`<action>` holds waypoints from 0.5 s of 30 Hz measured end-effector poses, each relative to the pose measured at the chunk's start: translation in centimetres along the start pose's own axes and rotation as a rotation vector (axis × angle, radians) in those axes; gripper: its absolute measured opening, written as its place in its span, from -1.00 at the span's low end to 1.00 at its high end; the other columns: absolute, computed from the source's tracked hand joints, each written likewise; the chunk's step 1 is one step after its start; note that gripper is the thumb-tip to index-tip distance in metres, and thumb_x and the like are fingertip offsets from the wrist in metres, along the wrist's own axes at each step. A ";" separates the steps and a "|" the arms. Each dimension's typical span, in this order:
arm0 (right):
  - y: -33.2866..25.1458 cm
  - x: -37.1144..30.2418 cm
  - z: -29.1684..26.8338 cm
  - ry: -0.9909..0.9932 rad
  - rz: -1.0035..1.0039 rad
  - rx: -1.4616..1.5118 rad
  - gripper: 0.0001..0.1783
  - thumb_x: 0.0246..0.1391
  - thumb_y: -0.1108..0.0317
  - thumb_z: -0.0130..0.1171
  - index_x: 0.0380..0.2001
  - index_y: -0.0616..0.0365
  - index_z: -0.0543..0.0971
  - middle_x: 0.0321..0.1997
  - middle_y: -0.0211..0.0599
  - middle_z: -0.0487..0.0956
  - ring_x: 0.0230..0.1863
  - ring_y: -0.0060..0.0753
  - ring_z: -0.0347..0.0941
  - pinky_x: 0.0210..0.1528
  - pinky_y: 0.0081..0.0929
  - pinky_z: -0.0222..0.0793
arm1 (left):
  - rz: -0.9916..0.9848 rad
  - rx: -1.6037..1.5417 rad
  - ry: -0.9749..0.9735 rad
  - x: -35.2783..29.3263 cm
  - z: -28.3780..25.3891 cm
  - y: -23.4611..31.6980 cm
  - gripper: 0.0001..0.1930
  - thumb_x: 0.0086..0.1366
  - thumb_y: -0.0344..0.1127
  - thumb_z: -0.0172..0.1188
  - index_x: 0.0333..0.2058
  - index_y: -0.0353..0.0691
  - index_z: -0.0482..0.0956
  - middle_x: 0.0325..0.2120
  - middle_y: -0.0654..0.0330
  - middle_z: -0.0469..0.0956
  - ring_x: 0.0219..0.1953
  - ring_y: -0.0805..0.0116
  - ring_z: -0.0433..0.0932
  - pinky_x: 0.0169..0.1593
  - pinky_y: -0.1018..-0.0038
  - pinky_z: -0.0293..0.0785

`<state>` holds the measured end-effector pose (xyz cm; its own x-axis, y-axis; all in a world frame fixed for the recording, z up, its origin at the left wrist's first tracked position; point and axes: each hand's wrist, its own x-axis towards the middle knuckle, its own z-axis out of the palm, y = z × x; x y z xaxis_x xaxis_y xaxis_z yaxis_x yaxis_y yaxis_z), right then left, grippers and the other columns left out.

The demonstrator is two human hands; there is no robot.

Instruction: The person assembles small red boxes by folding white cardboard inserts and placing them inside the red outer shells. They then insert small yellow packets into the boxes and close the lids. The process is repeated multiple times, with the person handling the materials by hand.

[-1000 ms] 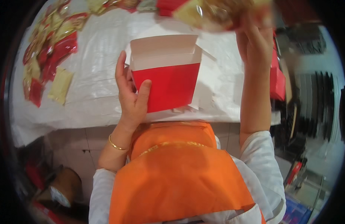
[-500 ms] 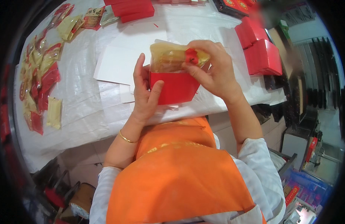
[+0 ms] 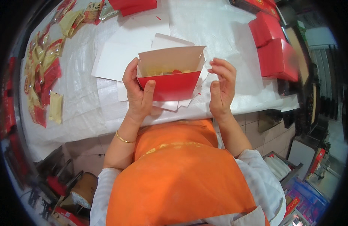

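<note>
A red cardboard box [image 3: 172, 87] with a white inside stands open at the top in front of me. My left hand [image 3: 139, 88] grips its left side, thumb on the near red face and fingers behind. Down inside the box lies a yellowish food packet [image 3: 159, 71] with a red patch, mostly hidden by the near wall. To the right of the box, my right hand [image 3: 223, 84] is apart from it, fingers loosely bent and spread, holding nothing.
White card sheets [image 3: 113, 60] lie under and behind the box. Several yellow and red food packets [image 3: 42, 75] are heaped along the table's left side. Closed red boxes [image 3: 277, 58] stand at the right, and another red box [image 3: 134, 5] at the far edge.
The yellowish packet has gone from above the opening down into the box. My right hand has let it go and moved right. My left hand still holds the box, now tilted differently.
</note>
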<state>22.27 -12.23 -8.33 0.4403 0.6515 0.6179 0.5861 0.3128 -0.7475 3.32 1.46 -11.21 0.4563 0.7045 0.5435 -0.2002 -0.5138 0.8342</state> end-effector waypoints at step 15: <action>-0.7 4.4 0.7 -0.268 0.352 0.245 -0.68 0.37 0.16 -0.04 -0.08 0.12 0.60 0.23 -0.13 0.35 0.13 -0.30 0.40 0.20 -0.37 0.31 | 0.054 0.027 -0.121 2.9 -3.5 1.1 -0.70 0.52 -0.24 -0.02 0.05 -0.29 0.51 -0.03 0.09 0.53 -0.04 0.32 0.49 0.07 0.45 0.40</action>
<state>23.35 -9.07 -5.24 0.3731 0.8912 0.2580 0.2427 0.1746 -0.9542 1.33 4.63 -8.38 0.5473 0.6120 0.5709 -0.2050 -0.5633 0.8004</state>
